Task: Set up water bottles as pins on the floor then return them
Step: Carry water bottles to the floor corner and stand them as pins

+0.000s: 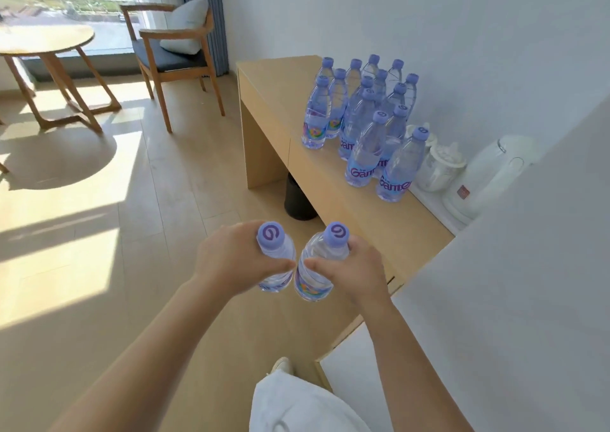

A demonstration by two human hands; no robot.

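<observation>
My left hand grips a clear water bottle with a purple cap around its neck and shoulder. My right hand grips a second such bottle the same way. Both bottles hang upright, side by side, over the wooden floor in front of me. Several more purple-capped bottles stand clustered on the light wooden desk against the white wall, up and to the right of my hands.
A white kettle and white cups sit on the desk beyond the bottles. A dark bin stands under the desk. A wooden chair and a round table stand by the window. Sunlit floor spreads to the left.
</observation>
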